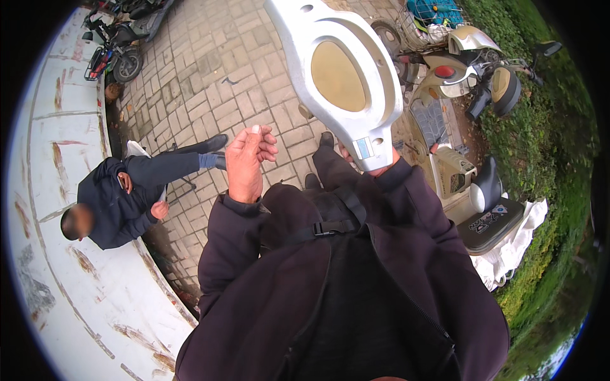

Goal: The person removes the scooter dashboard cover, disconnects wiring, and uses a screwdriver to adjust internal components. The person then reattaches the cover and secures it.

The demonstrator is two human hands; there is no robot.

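A silver scooter body panel [304, 62], with an oval frame around a tan oval centre, rises in front of me. A blue-and-white sticker [363, 148] is on its near, narrow end. My right hand [394, 157] grips that end from beneath, and the panel hides most of its fingers. Left of the panel and apart from it, my left hand [246, 162] is raised. Its fingers are curled, with the thumb pressed against them. Whether something small sits between them I cannot make out.
Partly dismantled scooters [438, 82] and a black-and-white seat or case [486, 225] stand at right, beside hedges [540, 146]. At left, another person [117, 200] sits by a stained white wall [57, 190]. Farther back stands a motorbike [121, 54]. Brick paving [203, 70] lies between.
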